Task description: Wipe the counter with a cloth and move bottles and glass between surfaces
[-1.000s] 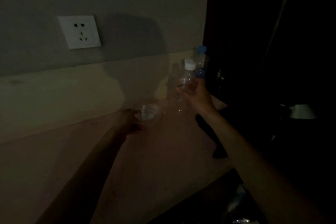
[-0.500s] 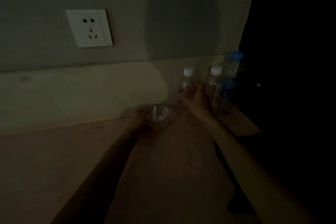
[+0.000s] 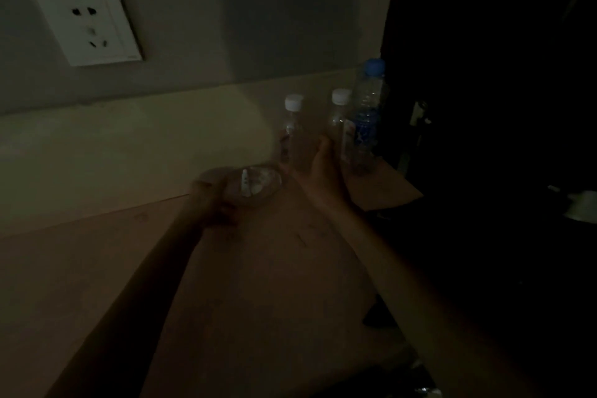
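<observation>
On the counter (image 3: 258, 268), right hand (image 3: 318, 168) grips a bottle (image 3: 292, 129); left hand (image 3: 213, 200) holds the glass (image 3: 255, 186).

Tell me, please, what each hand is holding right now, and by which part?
The left hand grips the glass dish by its near rim; the right hand holds the white-capped bottle around its lower body.

- No text can be read: the blue label (image 3: 364, 129) on the blue-capped bottle (image 3: 366, 116) at the worktop's far right corner is too dim.

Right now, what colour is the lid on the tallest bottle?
Blue, seen in the head view: the tallest bottle.
</observation>
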A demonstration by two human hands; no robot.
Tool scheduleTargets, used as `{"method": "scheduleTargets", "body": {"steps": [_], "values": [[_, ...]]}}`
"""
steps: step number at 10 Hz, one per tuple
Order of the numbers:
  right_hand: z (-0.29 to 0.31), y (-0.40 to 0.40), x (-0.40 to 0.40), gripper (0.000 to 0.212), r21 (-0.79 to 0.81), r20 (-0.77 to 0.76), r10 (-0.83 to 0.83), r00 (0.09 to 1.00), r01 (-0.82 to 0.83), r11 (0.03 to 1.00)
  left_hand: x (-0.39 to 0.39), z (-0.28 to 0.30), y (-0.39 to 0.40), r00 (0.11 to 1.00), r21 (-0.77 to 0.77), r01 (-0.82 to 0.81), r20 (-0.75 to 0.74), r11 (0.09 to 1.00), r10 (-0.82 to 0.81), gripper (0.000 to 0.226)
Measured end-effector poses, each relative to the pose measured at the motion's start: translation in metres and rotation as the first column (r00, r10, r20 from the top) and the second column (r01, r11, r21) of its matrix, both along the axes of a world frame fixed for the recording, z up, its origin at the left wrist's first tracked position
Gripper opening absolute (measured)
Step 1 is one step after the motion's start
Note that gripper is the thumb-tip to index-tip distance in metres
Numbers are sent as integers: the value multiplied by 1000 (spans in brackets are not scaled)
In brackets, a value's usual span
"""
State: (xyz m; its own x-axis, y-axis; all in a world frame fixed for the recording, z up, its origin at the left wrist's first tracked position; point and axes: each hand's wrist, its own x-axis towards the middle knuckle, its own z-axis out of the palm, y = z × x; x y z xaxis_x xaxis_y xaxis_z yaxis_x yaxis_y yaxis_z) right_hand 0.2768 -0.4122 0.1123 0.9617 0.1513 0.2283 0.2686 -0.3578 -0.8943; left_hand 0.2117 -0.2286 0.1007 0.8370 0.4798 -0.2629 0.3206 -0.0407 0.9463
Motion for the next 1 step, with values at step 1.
{"method": "scheduleTargets", "body": {"steps": [1], "values": [[-5,-8,-16,88,20,11,6,1000,-6,1000,-10,1,4,997,126,-69,-31,990,73,56]]}}
